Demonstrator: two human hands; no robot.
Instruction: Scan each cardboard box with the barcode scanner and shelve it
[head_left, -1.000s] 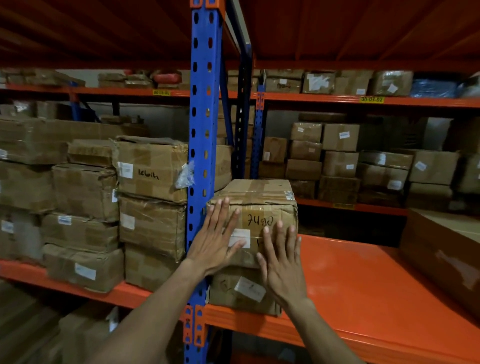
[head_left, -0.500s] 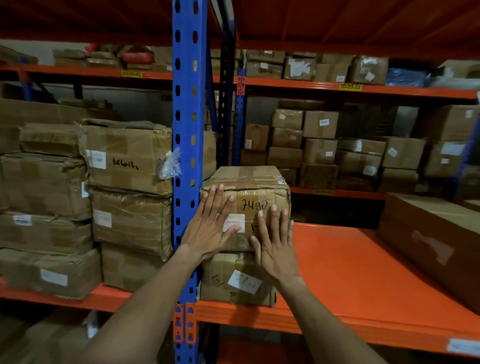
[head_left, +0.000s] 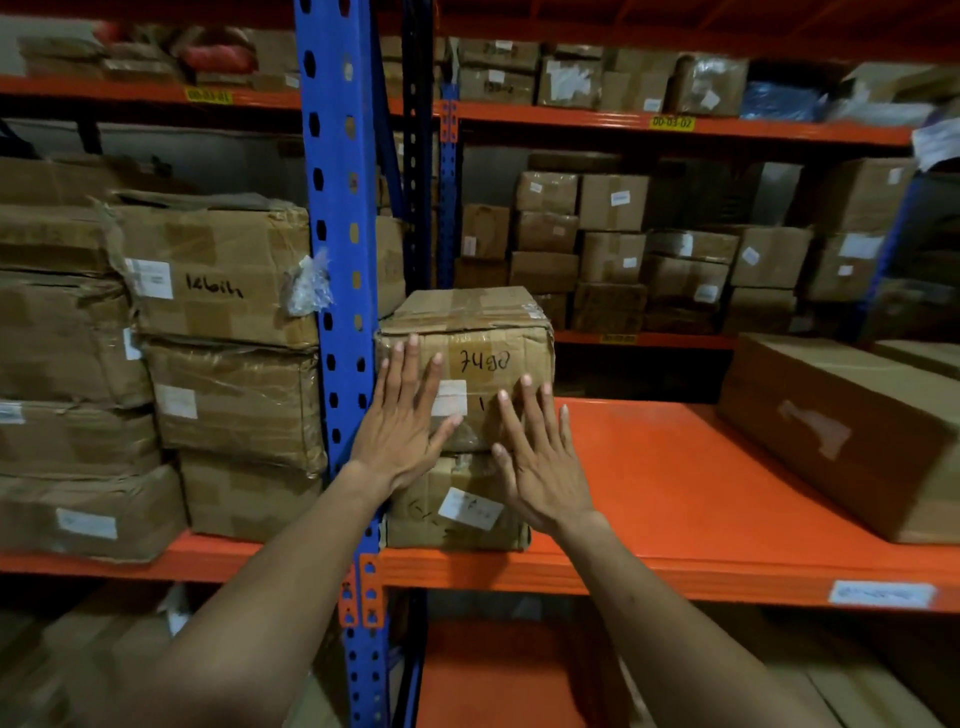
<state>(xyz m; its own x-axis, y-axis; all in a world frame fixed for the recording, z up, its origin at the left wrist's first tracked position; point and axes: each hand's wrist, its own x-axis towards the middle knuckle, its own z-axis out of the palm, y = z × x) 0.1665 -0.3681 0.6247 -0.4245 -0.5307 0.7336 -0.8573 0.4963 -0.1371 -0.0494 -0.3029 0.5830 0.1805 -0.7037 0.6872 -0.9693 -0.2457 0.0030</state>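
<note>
A brown taped cardboard box marked "7490" in black pen (head_left: 480, 353) sits on top of a second, lower brown cardboard box with a white label (head_left: 457, 512). Both stand at the left end of the orange metal shelf (head_left: 675, 478), just beside the blue perforated steel upright (head_left: 340, 312).

The left hand (head_left: 400, 436) lies flat against the front face of the upper box, its grip spread wide and the fingers pointing up, the thumb touching a small white sticker on the tape. The right hand (head_left: 543, 467) is also open with its grip spread; its fingertips reach the lower right part of the upper box's front, while the palm seems to cover the seam between the two boxes, though the blur makes the contact hard to judge. Neither hand pinches anything.

To the right on the same shelf, well apart, lies a long brown carton (head_left: 841, 431). Left of the upright is a stack of worn, plastic-wrapped brown cartons (head_left: 223, 332), one marked in black pen.
</note>
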